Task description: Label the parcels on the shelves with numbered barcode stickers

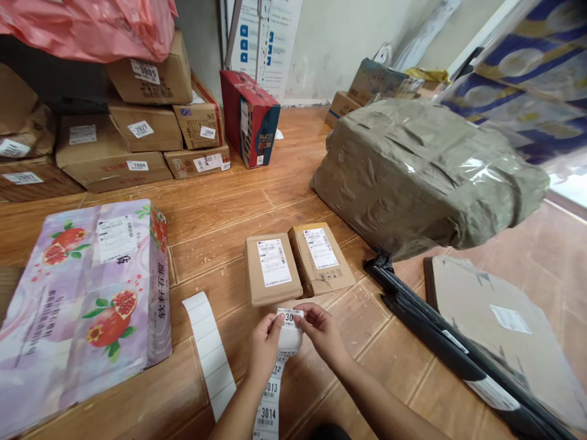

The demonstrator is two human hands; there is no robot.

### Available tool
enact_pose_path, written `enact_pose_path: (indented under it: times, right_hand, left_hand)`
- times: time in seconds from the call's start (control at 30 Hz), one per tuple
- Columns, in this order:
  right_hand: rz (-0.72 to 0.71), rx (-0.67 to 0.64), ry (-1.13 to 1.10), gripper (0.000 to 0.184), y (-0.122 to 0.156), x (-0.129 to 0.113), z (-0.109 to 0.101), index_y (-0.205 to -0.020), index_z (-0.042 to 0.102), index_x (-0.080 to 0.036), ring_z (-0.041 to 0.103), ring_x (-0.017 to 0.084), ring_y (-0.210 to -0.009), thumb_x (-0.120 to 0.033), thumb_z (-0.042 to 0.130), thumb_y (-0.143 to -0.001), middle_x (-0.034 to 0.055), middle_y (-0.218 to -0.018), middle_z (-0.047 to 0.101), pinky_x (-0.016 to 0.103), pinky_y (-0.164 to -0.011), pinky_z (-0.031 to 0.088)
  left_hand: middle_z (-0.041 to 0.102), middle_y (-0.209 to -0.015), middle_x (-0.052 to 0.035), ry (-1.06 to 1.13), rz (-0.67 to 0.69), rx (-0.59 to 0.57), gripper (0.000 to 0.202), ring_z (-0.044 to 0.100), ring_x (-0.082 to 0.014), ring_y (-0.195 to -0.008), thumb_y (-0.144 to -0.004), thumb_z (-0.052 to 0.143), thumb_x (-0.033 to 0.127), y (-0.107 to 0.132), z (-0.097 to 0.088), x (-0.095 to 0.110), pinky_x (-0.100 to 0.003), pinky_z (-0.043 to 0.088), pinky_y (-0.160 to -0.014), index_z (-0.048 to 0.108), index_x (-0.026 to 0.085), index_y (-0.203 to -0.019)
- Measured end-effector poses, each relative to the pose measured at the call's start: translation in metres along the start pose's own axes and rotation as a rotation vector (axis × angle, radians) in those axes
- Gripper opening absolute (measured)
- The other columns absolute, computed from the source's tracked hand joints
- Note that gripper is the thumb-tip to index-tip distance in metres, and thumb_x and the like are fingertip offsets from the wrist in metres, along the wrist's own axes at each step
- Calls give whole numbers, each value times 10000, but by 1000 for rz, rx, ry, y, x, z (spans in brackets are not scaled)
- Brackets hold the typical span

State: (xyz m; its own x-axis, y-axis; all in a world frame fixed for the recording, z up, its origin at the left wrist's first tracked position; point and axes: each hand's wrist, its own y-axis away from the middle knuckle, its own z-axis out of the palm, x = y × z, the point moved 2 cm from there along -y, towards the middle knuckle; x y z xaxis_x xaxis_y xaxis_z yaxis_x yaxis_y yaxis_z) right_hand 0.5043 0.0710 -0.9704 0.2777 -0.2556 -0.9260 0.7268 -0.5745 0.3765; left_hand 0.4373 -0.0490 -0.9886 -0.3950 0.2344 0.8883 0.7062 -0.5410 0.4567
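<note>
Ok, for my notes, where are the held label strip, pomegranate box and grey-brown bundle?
Label strip (pixel 271 390): head view, its 3013 section.
Pomegranate box (pixel 89 290): head view, its top.
Grey-brown bundle (pixel 426 177): head view, its wrapping.

Bright | right side brightest | glare on wrapped parcel (pixel 413 177) (patchy) | blue packs (pixel 518 64) blurred

Wood-look plank floor (pixel 206 256), two small cardboard boxes (pixel 275 269), pomegranate-printed carton (pixel 92 305), bulky wrapped parcel (pixel 426 177), long black package (pixel 426 324)

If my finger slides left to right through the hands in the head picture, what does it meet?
Purple pomegranate box, white strip, left hand, numbered label, right hand, black wrapped package, flat cardboard package.
</note>
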Motion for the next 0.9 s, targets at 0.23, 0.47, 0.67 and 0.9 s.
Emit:
enact_pose_path:
  times: [0.23,0.47,0.67,0.9]
  right_hand:
    - [-55,70,170,387,-6,31,9,-688,663,-164,588,189,-618,-536,719,-597,69,-678,670,316,-579,479]
    - [-205,115,251,268,-11,49,30,-769,670,-183,599,210,-744,-444,607,-763,73,-783,655,336,-687,486]
    - [-247,253,232,306,-21,61,41,-782,614,-178,544,210,-723,-482,598,-754,64,-774,617,349,-702,449]
    - [-122,497,160,513,-20,62,48,-842,476,-212,547,192,-667,-589,699,-575,34,-764,571,331,-624,474]
  left_hand:
    - [659,-717,-13,-156,-81,-41,341,580,-162,-656,-729,551,496,-4,-5,-21,-236,420,-599,597,169,-813]
    - [716,-739,-61,-413,-95,-165,259,639,-235,-698,-703,557,360,-13,-36,-16,-277,414,-597,698,166,-802]
    - [681,-612,-24,-609,-102,-264,139,584,-195,-566,-613,635,309,18,-48,20,-246,332,-487,720,204,-648]
    - [452,-363,34,-443,20,-272,252,411,-126,-386,-570,715,457,74,-94,31,-260,323,-425,611,273,-433]
